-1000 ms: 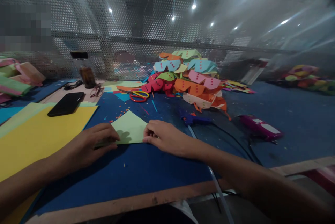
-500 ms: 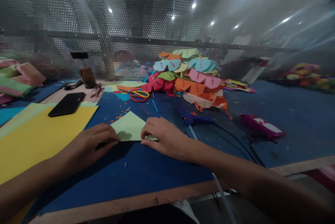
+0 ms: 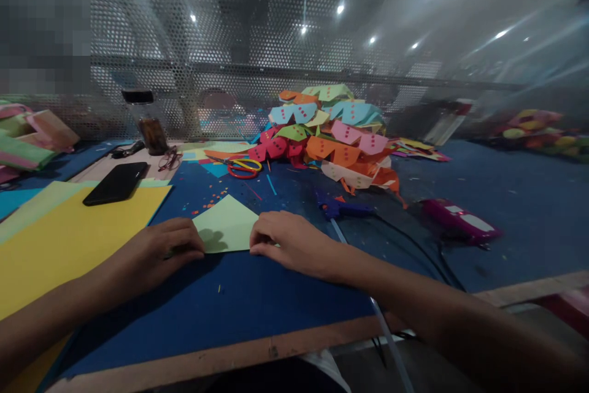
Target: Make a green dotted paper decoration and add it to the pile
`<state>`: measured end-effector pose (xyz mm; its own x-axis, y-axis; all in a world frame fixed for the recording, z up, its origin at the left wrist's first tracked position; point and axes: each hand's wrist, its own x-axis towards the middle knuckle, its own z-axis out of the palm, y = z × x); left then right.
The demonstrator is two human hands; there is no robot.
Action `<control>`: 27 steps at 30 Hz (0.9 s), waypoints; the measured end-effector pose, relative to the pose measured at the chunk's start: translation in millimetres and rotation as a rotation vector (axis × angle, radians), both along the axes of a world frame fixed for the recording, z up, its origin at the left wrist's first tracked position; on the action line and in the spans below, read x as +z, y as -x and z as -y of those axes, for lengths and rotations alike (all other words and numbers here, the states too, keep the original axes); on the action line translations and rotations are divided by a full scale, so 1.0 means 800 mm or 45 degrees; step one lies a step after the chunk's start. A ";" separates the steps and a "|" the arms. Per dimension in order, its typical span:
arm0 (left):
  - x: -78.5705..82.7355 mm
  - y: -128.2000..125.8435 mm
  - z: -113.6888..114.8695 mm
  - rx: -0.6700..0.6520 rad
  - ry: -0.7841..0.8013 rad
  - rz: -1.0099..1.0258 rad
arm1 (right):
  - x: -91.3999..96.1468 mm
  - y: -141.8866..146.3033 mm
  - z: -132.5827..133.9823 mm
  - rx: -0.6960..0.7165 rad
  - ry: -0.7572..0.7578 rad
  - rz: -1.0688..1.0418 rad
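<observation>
A pale green sheet of paper (image 3: pixel 229 225) lies in front of me on the blue tabletop, its visible part a triangle pointing away. My left hand (image 3: pixel 172 249) closes its fingers and thumb on the paper's left corner. At the right corner, my right hand (image 3: pixel 280 238) pinches the sheet with curled fingers and covers that end. Both corners are hidden by the hands. Beyond the paper, small orange scraps (image 3: pixel 216 195) are scattered, with red-and-yellow-handled scissors (image 3: pixel 245 167) behind them.
Yellow paper sheets (image 3: pixel 87 227) with a black phone (image 3: pixel 116 183) lie left. A bottle (image 3: pixel 150 123) stands behind. Folded, dotted paper pieces (image 3: pixel 335 135) are heaped at the back. A blue glue gun (image 3: pixel 345 208), its cord and a magenta device (image 3: pixel 460 221) lie right.
Both hands have shifted slightly, the left a little to the left, the right a touch downward. The paper's near edge sits slightly closer to me. Both hands stay at its corners.
</observation>
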<state>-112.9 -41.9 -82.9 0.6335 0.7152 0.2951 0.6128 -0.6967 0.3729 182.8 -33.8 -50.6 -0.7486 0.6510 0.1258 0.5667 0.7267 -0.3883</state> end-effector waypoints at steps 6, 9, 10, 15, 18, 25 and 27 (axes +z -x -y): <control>0.003 -0.001 -0.003 0.073 0.149 0.036 | -0.002 -0.001 -0.002 -0.027 0.044 -0.026; 0.004 0.000 -0.003 0.097 0.191 0.046 | 0.000 -0.001 -0.002 -0.038 0.080 -0.023; 0.004 0.000 -0.004 0.105 0.203 0.042 | 0.001 -0.001 -0.002 -0.045 0.091 -0.019; 0.005 0.001 -0.004 0.144 0.215 0.013 | 0.006 -0.002 -0.002 -0.067 0.139 0.011; 0.007 0.001 -0.003 0.164 0.219 0.001 | 0.008 -0.004 -0.003 -0.067 0.163 0.030; 0.011 0.005 -0.003 0.164 0.236 -0.055 | 0.010 -0.010 -0.007 -0.079 0.157 0.079; 0.013 0.008 -0.003 0.160 0.246 -0.070 | 0.012 -0.012 -0.007 -0.077 0.167 0.091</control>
<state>-119.2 -39.5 -72.4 0.5473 0.8294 0.1125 0.7135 -0.5326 0.4554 192.7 -27.8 -41.1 -0.7117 0.7023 -0.0156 0.6374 0.6363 -0.4346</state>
